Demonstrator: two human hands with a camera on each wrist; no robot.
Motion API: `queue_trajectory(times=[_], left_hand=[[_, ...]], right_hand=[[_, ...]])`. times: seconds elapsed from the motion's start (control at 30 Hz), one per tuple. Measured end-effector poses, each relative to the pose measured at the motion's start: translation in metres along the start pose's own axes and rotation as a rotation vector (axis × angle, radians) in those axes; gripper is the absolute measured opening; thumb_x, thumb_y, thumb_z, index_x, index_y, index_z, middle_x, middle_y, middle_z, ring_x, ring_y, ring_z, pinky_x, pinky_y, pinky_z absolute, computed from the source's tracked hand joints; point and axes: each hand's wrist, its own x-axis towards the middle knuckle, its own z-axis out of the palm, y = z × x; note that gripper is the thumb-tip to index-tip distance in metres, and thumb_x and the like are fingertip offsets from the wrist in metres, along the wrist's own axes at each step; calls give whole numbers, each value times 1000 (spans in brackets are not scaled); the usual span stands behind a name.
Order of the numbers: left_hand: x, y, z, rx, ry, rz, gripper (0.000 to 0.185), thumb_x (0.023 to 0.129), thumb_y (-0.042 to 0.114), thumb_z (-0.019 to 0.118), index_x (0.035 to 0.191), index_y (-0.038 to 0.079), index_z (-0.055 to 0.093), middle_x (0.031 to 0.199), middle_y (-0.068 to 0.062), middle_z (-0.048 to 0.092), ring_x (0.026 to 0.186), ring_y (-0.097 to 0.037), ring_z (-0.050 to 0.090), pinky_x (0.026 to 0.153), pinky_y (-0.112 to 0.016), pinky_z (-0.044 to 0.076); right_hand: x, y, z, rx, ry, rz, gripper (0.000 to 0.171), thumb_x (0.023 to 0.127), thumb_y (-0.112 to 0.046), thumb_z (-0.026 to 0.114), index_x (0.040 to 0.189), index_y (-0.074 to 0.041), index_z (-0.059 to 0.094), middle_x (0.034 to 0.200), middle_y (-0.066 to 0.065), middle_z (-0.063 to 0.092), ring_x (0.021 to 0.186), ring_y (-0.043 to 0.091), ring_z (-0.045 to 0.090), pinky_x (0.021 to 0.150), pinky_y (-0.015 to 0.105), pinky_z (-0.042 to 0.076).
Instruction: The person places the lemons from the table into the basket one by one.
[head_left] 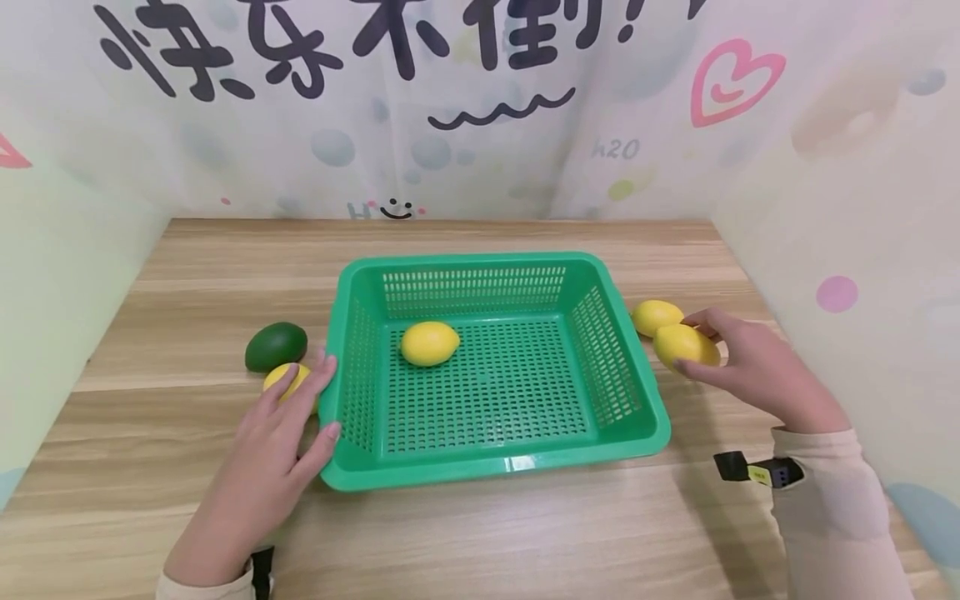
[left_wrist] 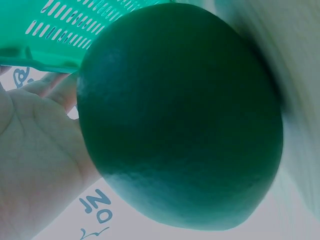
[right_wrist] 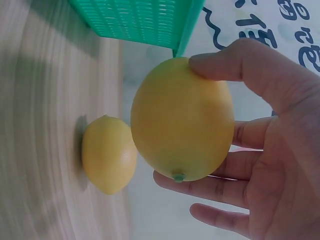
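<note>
In the head view my right hand (head_left: 757, 362) pinches a yellow lemon (head_left: 684, 345) between thumb and fingers, right of the green basket (head_left: 495, 475). The right wrist view shows this held lemon (right_wrist: 182, 120) raised off the table. A second lemon (head_left: 657, 317) lies on the table just behind it. My left hand (head_left: 273, 454) rests its fingertips at the basket's left rim, fingers extended. Partly hidden behind those fingers is a yellow lemon (head_left: 283, 380). One lemon (head_left: 430, 343) lies inside the basket. A smooth dark green fruit (left_wrist: 180, 120) fills the left wrist view beside the palm.
Beyond the left fingers sits a dark green egg-shaped fruit (head_left: 276, 347) on the wood-grain table (head_left: 480, 533). A printed white curtain (head_left: 450, 150) stands along the back, with pale walls at both sides.
</note>
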Motion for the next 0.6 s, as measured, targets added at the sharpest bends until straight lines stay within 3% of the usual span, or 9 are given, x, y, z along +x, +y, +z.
queue_trajectory(times=[0.23, 0.6], left_hand=[[0, 1, 1, 0, 6, 4, 66, 104, 24, 59, 164, 19, 31, 155, -18, 49, 147, -51, 28, 109, -76, 26], [1, 0, 0, -2, -10, -15, 66, 104, 24, 58, 164, 20, 30, 154, -19, 49, 147, -51, 28, 105, -78, 28]], right_hand=[[-2, 3, -3, 35, 5, 18, 45, 93, -30, 78, 127, -5, 63, 110, 11, 70, 103, 30, 60, 77, 43, 49], [-1, 0, -6, 56, 38, 17, 44, 93, -29, 78, 127, -6, 63, 114, 11, 69, 105, 28, 56, 79, 45, 45]])
